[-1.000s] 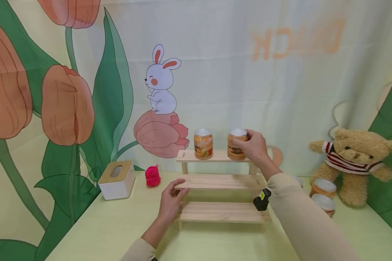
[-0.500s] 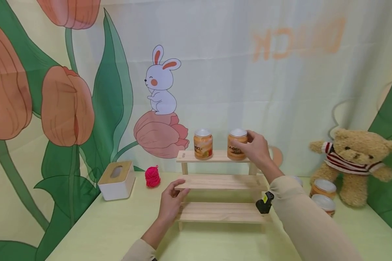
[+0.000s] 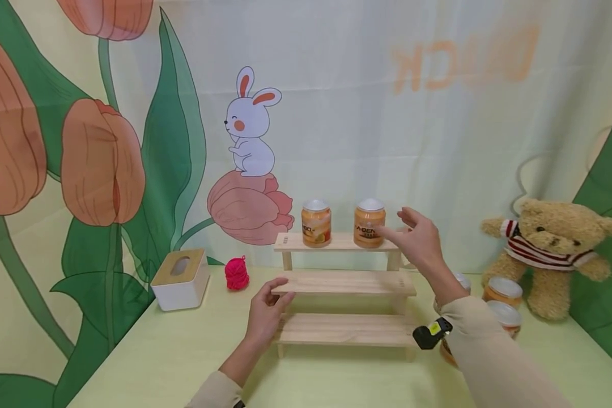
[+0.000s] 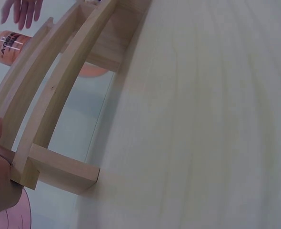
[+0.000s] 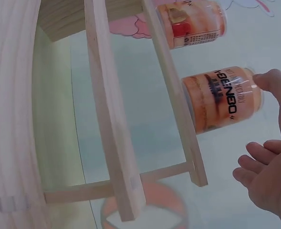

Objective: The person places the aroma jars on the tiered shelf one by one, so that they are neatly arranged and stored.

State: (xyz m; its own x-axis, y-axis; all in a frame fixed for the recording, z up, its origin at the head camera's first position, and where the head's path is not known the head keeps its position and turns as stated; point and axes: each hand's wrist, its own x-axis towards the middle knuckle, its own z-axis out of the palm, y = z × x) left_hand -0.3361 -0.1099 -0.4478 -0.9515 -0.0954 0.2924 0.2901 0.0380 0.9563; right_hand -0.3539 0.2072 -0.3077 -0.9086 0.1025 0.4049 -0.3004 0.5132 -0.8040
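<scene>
A three-tier wooden shelf rack stands on the table. My left hand grips the left end of its middle tier, thumb in front; the left wrist view shows this hand at the rack's edge. Two orange-labelled cans with pale lids are upright on the top tier: a left can and a right can. My right hand is spread just right of the right can, its fingers off the side. In the right wrist view the thumb tip overlaps the lid end of that can.
Several more cans stand on the table at right, partly behind my right sleeve. A teddy bear in a striped top sits behind them. To the left are a tissue box and a pink yarn ball. A printed curtain hangs behind.
My right hand has let go of the right can and moved right, fingers opening. The can stays on the top tier. My left hand has kept its grip on the rack.
</scene>
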